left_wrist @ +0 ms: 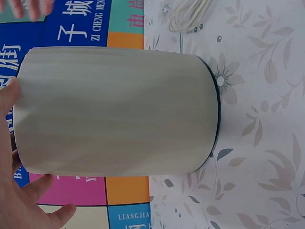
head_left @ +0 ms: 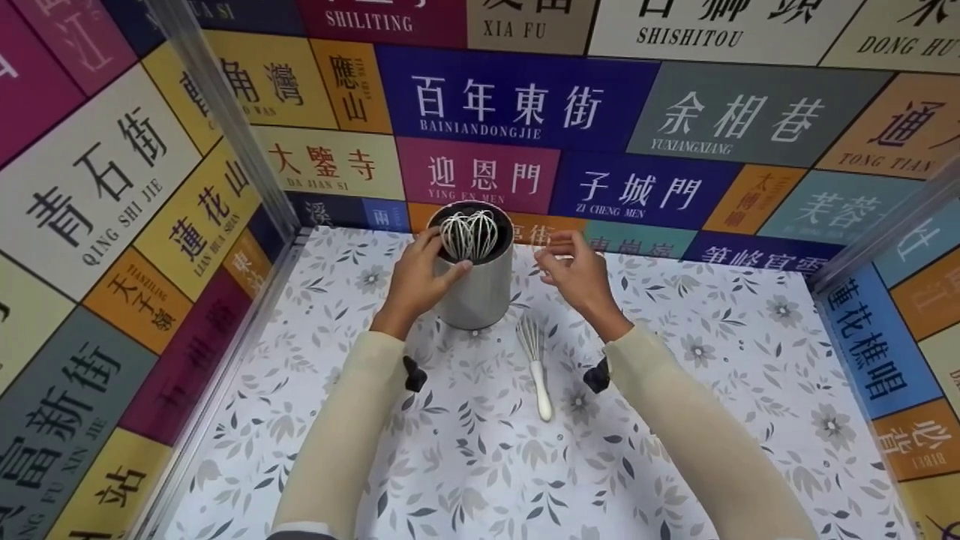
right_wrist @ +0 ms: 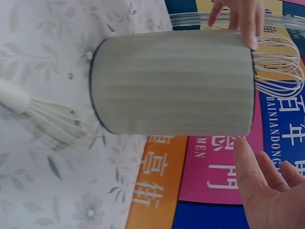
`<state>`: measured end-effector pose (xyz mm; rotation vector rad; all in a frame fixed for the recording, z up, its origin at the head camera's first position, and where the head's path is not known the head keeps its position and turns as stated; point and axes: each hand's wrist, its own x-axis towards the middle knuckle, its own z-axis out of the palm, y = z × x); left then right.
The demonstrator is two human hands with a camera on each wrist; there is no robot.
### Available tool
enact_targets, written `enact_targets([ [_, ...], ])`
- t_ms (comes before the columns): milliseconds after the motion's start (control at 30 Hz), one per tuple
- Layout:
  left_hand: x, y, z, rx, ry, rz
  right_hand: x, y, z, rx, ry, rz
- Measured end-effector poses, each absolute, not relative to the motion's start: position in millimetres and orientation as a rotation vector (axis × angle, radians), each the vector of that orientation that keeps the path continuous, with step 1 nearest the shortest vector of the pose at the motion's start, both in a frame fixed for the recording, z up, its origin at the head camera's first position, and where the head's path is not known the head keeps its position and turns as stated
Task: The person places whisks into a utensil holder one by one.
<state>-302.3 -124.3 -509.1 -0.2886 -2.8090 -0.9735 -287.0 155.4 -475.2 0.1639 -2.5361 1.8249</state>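
Observation:
A pale grey cylindrical utensil holder (head_left: 477, 296) with a black inside stands upright on the table. Two wire whisks (head_left: 482, 234) are in it, their wire heads showing above the rim and their handles hidden inside. My left hand (head_left: 420, 279) grips the holder's left side at the rim, thumb on the front edge. To the right of the holder, my right hand (head_left: 583, 274) is held up with loosely bent fingers and nothing in them. Another whisk (head_left: 541, 390) with a white handle lies in front of the holder, wires pointing toward the back.
The table (head_left: 465, 465) has a white cover with grey leaves and flowers. Panels of coloured street-name signs (head_left: 517, 97) rise behind it and on both sides. A clear corner strip (head_left: 225, 97) runs up the back left.

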Motion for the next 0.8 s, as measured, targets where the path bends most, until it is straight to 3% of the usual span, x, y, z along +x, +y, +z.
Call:
enact_targets([
  [367, -303, -125, -511, -0.301, -2.806, -0.947, -258, 185, -530, 0.111, -2.767, 1.707],
  [800, -302, -125, -510, -0.298, -2.810, -0.959, -231, 176, -591, 0.071, -2.980, 1.468],
])
